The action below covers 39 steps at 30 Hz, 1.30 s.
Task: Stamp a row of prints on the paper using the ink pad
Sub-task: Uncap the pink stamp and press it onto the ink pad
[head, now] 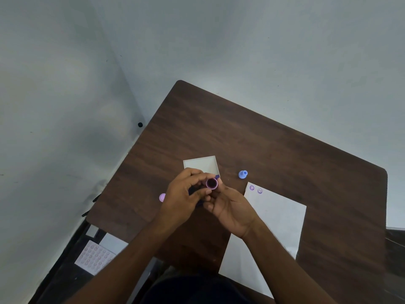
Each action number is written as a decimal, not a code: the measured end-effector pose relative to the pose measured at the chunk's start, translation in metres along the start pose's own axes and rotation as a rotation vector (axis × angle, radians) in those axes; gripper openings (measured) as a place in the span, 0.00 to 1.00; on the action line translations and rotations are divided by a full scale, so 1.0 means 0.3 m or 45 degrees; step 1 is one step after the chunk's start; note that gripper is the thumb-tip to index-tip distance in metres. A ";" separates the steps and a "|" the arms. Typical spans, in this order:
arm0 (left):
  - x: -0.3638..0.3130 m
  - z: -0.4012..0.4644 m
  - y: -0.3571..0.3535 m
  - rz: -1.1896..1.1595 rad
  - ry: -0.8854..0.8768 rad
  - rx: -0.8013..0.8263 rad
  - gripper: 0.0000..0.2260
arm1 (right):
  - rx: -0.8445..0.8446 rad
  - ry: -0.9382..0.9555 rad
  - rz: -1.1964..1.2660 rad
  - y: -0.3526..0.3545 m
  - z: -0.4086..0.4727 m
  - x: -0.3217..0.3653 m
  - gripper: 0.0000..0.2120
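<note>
Left hand (182, 200) fingertips are pinching a small round purple plastic stamp (212, 183), inked face pointing up at the camera. Right hand (230, 207) fingers are curling under it, touching the left. White paper sheet (274, 220) is lying just right on the dark wooden table (263, 139), showing two purple prints (256, 189) at its top corner. Blue stamp (242, 174) is sitting near the paper; clear square lid (201, 165) is lying behind the hands. Ink pad mostly hidden.

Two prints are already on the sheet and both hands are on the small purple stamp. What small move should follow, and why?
Probably carry the purple stamp over to the paper and press it just beside the two prints at the top corner. The left hand and right hand hold it together above the table, its dark face turned up, so it looks inked, though I cannot be sure.
</note>
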<state>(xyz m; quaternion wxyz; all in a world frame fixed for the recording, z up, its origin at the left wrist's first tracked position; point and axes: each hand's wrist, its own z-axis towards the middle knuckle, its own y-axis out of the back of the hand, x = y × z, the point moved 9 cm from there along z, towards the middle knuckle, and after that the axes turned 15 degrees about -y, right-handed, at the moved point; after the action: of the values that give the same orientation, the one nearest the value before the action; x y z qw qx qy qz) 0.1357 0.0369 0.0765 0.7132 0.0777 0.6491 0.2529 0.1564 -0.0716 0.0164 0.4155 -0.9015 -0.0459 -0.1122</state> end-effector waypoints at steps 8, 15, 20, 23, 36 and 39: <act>-0.029 0.007 0.029 -0.004 0.001 -0.132 0.15 | 0.008 0.089 0.086 0.019 -0.002 0.013 0.19; -0.036 0.010 0.033 -0.048 -0.009 -0.136 0.23 | -0.050 0.021 0.167 0.027 0.024 0.000 0.15; -0.031 0.010 0.042 -0.083 -0.033 -0.134 0.21 | -0.050 0.026 0.166 0.026 0.027 -0.003 0.15; -0.029 0.009 0.038 -0.092 -0.027 -0.127 0.20 | -0.045 0.032 0.154 0.025 0.027 -0.001 0.15; -0.020 0.008 0.044 -0.019 0.036 -0.137 0.24 | 0.003 0.110 0.051 -0.002 0.017 0.031 0.18; -0.028 0.007 0.051 -0.015 0.023 -0.163 0.22 | -0.012 0.117 0.012 0.000 0.018 0.031 0.19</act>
<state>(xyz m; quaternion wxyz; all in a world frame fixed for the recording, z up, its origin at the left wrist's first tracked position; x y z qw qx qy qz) 0.1334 0.0467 0.0910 0.7122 0.0259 0.6385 0.2906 0.1662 -0.0677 0.0152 0.4135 -0.8975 -0.0220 -0.1519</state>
